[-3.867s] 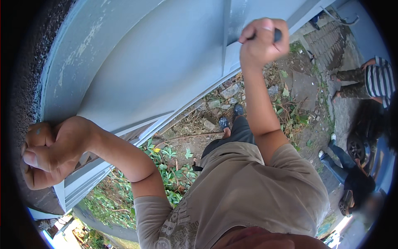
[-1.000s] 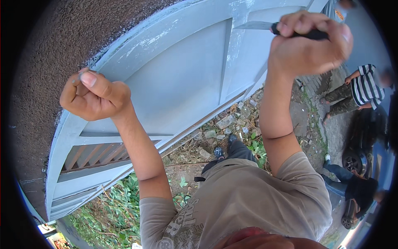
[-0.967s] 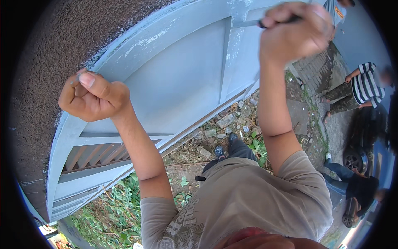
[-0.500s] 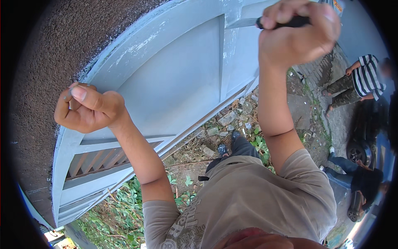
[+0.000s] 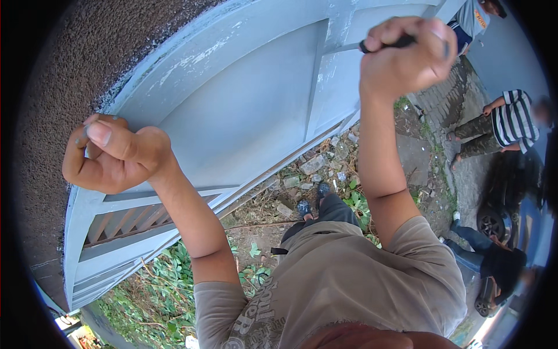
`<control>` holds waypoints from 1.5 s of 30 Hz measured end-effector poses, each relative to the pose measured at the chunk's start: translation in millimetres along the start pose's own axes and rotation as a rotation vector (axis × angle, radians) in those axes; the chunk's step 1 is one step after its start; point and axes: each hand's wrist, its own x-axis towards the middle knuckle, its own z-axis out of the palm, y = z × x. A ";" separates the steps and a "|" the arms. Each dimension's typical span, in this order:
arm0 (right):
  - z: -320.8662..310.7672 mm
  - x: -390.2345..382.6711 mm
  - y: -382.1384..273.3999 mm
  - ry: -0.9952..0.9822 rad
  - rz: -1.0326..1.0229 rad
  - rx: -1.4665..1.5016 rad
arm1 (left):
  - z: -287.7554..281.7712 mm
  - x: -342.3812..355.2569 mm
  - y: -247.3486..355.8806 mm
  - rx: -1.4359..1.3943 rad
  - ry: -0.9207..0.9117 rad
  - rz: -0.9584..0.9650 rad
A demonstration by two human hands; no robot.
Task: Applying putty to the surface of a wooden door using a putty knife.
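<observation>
My right hand (image 5: pixel 401 67) is raised beside the light-blue panelled gate or wall (image 5: pixel 250 99), its fingers wrapped round the black handle of a putty knife (image 5: pixel 398 42). The thin metal blade points left and appears edge-on, near an upright rib of the panel; I cannot tell whether it touches. At the far left my left hand (image 5: pixel 119 154) is held palm up by the panel's edge. Its fingers are curled and the thumb presses toward the fingertips, which carry grey-blue smears. Anything between them is too small to make out.
Rough brown wall (image 5: pixel 64 64) borders the panel, whose edge paint is flaking. Rubble (image 5: pixel 314 164) and leafy plants (image 5: pixel 157 285) lie around my feet. At right stand a person in a striped shirt (image 5: pixel 514 119), another in black (image 5: pixel 503 264), one in grey (image 5: pixel 468 23), and a dark vehicle (image 5: pixel 503 198).
My right hand with the putty knife has come slightly down and left, and its blade has turned more edge-on. My left hand has shifted slightly left. A person in grey now shows at upper right.
</observation>
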 end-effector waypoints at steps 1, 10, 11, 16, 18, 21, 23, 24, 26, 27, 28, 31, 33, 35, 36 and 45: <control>-4.3 4.2 -12.5 -0.034 -0.029 0.161 | -1.4 2.7 1.2 0.018 -0.007 -0.005; -9.7 7.3 -37.7 0.037 0.063 0.366 | -2.0 3.6 1.6 -0.063 -0.016 -0.029; -7.0 3.7 -29.6 0.039 0.068 0.359 | 1.2 4.6 1.3 -0.064 0.007 -0.011; 4.4 2.7 -23.6 0.005 0.087 0.088 | -3.3 3.1 -3.4 0.001 0.015 0.029; 4.1 8.6 -44.5 0.041 0.103 0.445 | -4.6 2.8 0.5 -0.027 0.011 -0.024; 9.7 13.8 -19.4 0.000 -0.018 -0.148 | 2.1 4.1 -2.7 -0.056 0.022 0.017; 14.4 13.7 -31.1 0.050 0.022 -0.181 | 1.9 3.3 0.9 -0.048 0.015 0.002; 6.9 16.6 -48.2 0.004 0.041 0.002 | -1.1 4.1 2.3 -0.039 0.003 -0.019; -7.2 27.6 -75.5 -0.048 0.052 0.184 | -0.2 5.4 4.6 -0.071 0.014 -0.027; -11.1 31.4 -90.3 -0.058 0.055 0.175 | -4.4 5.3 6.5 -0.104 0.012 -0.039; -14.2 37.5 -98.0 -0.064 0.036 0.153 | -0.1 6.3 6.5 -0.126 0.018 -0.037; -3.3 30.5 -92.5 0.000 0.092 0.088 | 2.4 7.4 9.4 -0.137 0.095 -0.068; -0.7 18.3 -65.0 -0.029 0.066 -0.096 | 3.5 2.3 4.1 -0.121 0.102 -0.097; -11.5 -5.2 -33.1 -0.098 0.221 -0.119 | -0.3 -3.1 -7.4 -0.088 0.071 -0.017; -20.0 -12.7 -25.8 -0.117 0.405 -0.183 | 3.7 0.3 -6.9 -0.080 0.069 -0.006; -31.6 -0.3 -29.2 -0.148 0.640 0.022 | 12.2 8.0 -1.4 -0.051 0.063 0.024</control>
